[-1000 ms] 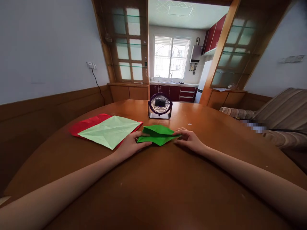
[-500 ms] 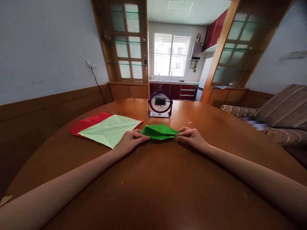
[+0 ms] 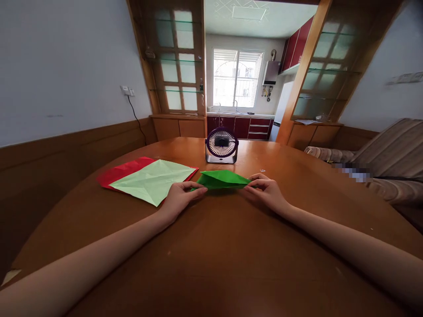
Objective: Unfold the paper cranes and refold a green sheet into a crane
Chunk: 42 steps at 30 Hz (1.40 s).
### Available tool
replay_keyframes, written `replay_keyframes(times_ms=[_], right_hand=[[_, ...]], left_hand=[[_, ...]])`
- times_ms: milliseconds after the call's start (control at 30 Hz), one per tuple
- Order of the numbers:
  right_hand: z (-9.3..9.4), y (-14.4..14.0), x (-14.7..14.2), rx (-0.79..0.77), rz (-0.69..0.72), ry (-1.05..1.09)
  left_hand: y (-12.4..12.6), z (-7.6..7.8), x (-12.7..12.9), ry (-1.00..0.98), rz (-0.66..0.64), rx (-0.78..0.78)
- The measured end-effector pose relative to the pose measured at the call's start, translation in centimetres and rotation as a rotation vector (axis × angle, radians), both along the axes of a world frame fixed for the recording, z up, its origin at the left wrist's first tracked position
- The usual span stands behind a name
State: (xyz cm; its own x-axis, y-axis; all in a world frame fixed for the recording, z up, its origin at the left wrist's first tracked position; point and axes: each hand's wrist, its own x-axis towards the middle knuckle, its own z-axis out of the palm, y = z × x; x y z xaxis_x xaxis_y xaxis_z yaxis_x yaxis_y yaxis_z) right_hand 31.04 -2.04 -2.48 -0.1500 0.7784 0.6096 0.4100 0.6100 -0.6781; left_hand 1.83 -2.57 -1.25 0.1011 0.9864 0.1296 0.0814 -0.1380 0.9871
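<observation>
Table (image 3: 211, 246): folded green paper (image 3: 223, 179), pinched.

Both hands (image 3: 224, 198) pinch green paper (image 3: 223, 179) ends — above table (image 3: 211, 264)

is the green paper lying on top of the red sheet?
No. The green paper sits right of the red sheet, pinched at its ends by the left hand and right hand.

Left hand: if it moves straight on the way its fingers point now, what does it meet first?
The left hand points right, along the green paper it pinches. Past the paper, it would probably meet the right hand at the other tip; depth is unclear.
</observation>
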Motion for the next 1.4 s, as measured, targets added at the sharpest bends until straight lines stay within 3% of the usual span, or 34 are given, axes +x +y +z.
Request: replay_keyframes(times_ms=[200, 333, 567, 767, 1000, 1400], right_hand=[[-0.4, 0.9, 0.6, -0.027, 0.007, 0.129], [-0.3, 1.2, 0.9, -0.099, -0.038, 0.173], [-0.1, 1.2, 1.0, -0.237, -0.047, 0.27], [-0.1, 0.6, 0.5, -0.068, -0.011, 0.147], [0.0, -0.6, -0.4, 0.182, -0.005, -0.116], [0.6, -1.6, -1.2, 0.241, 0.02, -0.183]], left_hand=[[0.6, 0.1, -0.2, -0.231, -0.121, -0.139], [0.9, 0.3, -0.3, -0.208, -0.159, -0.184], [0.8, 0.5, -0.2, -0.19, -0.114, -0.16], [0.6, 0.4, -0.4, -0.062, -0.027, -0.039], [0.3, 0.0, -0.2, 0.215, 0.103, 0.266], [-0.2, 0.2, -0.1, 0.313, 0.176, 0.441]])
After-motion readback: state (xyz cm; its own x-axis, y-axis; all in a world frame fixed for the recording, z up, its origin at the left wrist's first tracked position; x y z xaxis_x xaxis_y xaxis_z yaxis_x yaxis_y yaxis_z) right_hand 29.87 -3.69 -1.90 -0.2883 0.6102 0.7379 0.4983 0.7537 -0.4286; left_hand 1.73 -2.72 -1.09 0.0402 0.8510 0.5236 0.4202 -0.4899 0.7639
